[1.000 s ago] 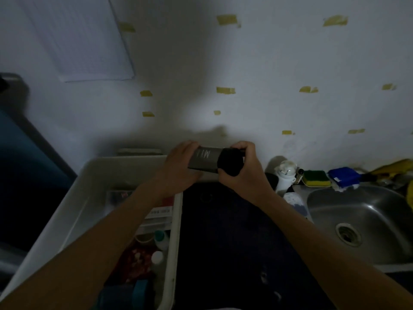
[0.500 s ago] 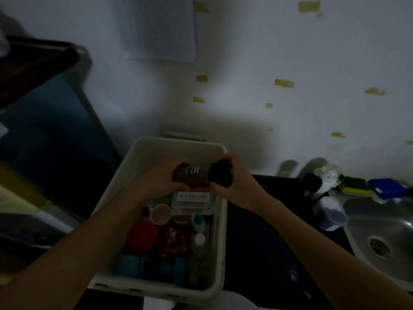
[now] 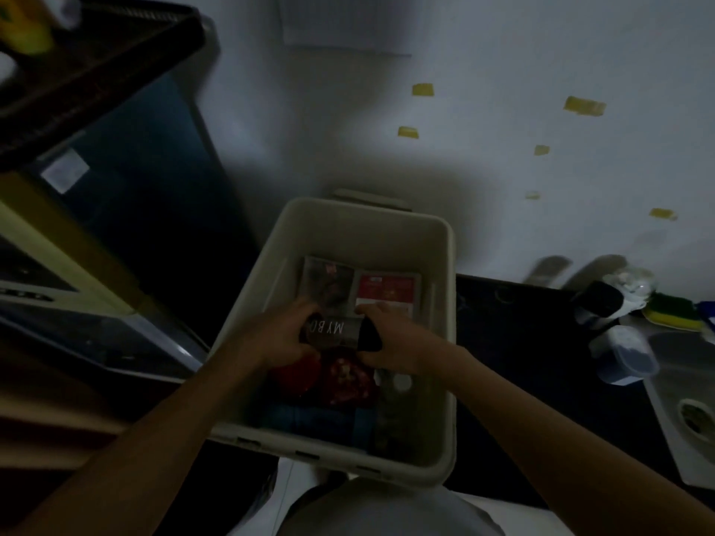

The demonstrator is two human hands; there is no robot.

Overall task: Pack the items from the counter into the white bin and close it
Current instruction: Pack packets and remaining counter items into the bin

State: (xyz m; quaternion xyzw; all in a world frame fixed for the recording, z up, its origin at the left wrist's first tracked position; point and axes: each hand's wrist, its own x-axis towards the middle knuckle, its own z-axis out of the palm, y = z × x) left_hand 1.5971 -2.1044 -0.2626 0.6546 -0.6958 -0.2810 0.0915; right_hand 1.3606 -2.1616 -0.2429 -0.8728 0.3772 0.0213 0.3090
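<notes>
A dark bottle (image 3: 334,330) with white lettering and a black cap lies sideways inside the white bin (image 3: 441,241). My left hand (image 3: 276,336) grips its bottom end and my right hand (image 3: 390,342) grips the capped end. Both hands are low in the bin, above red packets and boxes (image 3: 387,290). Blue items, a red lid and small white-capped bottles lie at the near end of the bin, partly hidden by my hands. No bin lid is seen.
The dark counter (image 3: 514,342) runs right of the bin. On it stand a black-capped white bottle (image 3: 603,299) and a clear lidded container (image 3: 626,353), with a yellow-green sponge (image 3: 675,313) and steel sink (image 3: 692,412) beyond. A dark appliance (image 3: 135,195) stands on the left.
Both hands carried the bottle left from above the counter and lowered it into the bin. The camera view swung left and down with them.
</notes>
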